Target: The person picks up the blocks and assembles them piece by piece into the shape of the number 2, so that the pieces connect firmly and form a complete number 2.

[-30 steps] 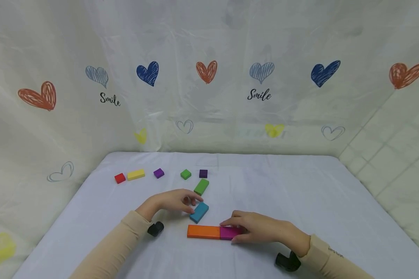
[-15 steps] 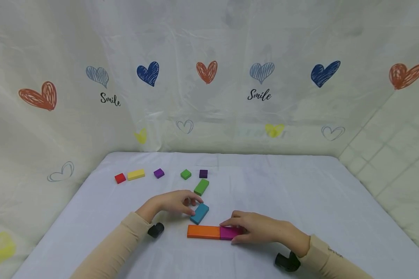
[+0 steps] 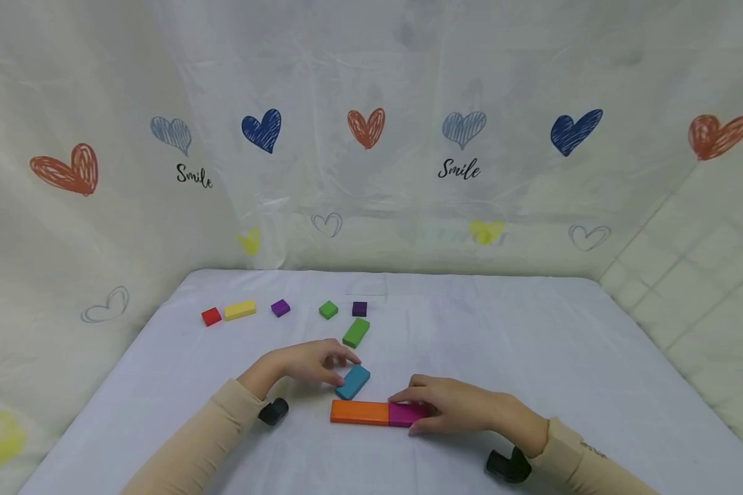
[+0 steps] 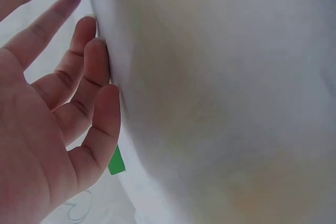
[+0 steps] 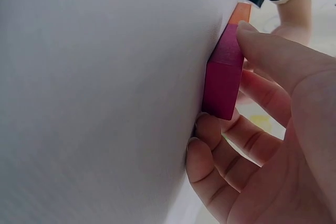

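Blue block (image 3: 353, 383) pinched by the left hand (image 3: 314, 361), magenta block (image 3: 407, 414) by the right hand (image 3: 461, 405).
Right of them, white counter (image 3: 508, 330) is spread wide to its edge; a heart-printed sheet (image 3: 396, 227) is hung behind. Crosswise, the magenta block is butted against the orange block (image 3: 360, 412); just beyond, the blue block's length is slanted far-right.
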`<state>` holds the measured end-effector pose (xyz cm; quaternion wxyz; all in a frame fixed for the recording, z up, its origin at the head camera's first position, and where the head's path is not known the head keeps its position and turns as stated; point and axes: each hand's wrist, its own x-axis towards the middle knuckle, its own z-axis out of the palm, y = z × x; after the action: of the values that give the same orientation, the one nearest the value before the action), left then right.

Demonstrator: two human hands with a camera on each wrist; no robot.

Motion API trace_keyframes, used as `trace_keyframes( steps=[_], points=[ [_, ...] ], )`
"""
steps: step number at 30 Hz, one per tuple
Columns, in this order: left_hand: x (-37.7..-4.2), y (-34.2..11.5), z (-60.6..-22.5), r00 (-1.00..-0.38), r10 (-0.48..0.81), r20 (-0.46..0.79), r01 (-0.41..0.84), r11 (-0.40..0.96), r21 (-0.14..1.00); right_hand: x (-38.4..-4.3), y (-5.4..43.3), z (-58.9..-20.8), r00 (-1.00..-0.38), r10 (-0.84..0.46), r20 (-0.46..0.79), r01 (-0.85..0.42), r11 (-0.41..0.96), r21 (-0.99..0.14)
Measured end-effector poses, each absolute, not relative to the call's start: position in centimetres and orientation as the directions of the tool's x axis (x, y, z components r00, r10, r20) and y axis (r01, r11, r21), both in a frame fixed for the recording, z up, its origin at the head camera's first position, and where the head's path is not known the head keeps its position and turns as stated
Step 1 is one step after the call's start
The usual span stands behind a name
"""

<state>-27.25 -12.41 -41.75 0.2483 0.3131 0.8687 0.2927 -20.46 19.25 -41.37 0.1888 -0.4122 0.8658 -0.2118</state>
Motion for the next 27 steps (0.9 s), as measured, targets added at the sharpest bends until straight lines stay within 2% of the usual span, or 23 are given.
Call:
trace_keyframes(
  steps=[13, 27],
  points=[
    [-27.15, -12.52, -42.29, -0.674, 0.704, -0.223, 0.432, 0.621, 0.654, -20.42, 19.1, -41.31, -0.591, -0.793, -0.148, -0.629, 0.568, -0.531],
    [-26.89, -12.81, -42.03, -0.686, 0.688, -0.235, 0.391, 0.622, 0.679, -20.41, 19.11, -41.27, -0.598, -0.786, -0.158, -0.622, 0.579, -0.526]
  ],
)
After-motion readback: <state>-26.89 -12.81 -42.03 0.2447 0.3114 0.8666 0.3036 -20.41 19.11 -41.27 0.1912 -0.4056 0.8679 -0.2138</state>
